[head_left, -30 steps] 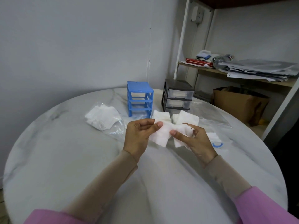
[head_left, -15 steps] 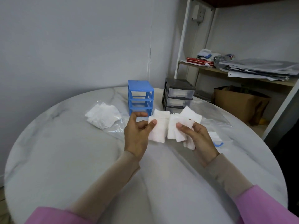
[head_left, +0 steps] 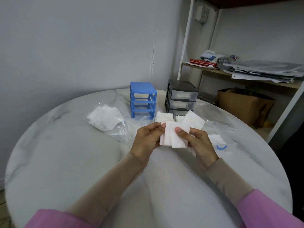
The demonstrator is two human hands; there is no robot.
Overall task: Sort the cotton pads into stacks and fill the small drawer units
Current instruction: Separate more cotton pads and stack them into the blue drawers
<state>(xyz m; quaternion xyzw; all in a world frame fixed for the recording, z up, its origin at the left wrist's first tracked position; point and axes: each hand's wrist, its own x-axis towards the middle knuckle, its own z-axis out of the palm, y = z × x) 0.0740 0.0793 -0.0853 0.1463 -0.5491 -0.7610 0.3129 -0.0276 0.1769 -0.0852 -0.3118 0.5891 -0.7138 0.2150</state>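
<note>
- Left hand (head_left: 148, 139) has its grip closed on the left edge of a small bunch of cotton pads (head_left: 174, 137), thumb on the near face and fingers curled round behind.
- Right hand (head_left: 199, 142) has its grip closed on the same bunch from the right, thumb pressed flat on the front pad, fingers tucked behind.
- The bunch sits right between the two grips, held upright above the worktop (head_left: 69, 162), the pads overlapping and not squared up; how many there are I cannot tell.
- More pads fan up behind the right grip, one tilted corner-up (head_left: 194, 120); whether the right hand is holding them I cannot tell.
- Just beyond both grips stand the two drawer units: the blue unit (head_left: 142, 100) past the left grip, its slots showing no drawers, and the dark unit (head_left: 181, 99) past the right grip, with clear drawers pushed in.
- Well out to the left of the left grip lies a loose heap of pads (head_left: 104, 118) on a clear plastic bag (head_left: 120, 130).
- Right of the right grip, a pad (head_left: 215, 139) lies on the worktop.
</note>
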